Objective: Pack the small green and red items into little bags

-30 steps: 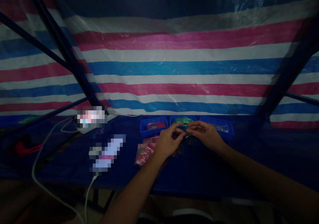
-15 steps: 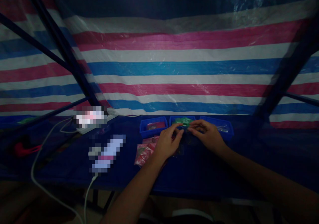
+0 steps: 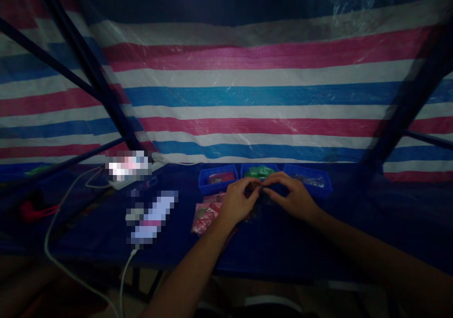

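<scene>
My left hand [image 3: 238,203] and my right hand [image 3: 290,195] meet over the dark blue table [image 3: 283,242], fingertips pinched together on a small dark item that I cannot make out in the dim light. Both hands sit just in front of three blue trays: the left tray [image 3: 216,179] holds reddish packets, the middle tray [image 3: 259,171] green ones, the right tray [image 3: 308,179] clear ones. A pile of red and pink packets [image 3: 205,214] lies by my left wrist.
A striped pink, blue and white tarp [image 3: 247,91] hangs behind the table. White cables [image 3: 60,214] run along the left side past blurred-out objects. Dark poles [image 3: 88,68] cross at the left and right.
My hands have drawn closer, so the fingertips now touch; the right hand shifted slightly left and down. Everything else stays put.
</scene>
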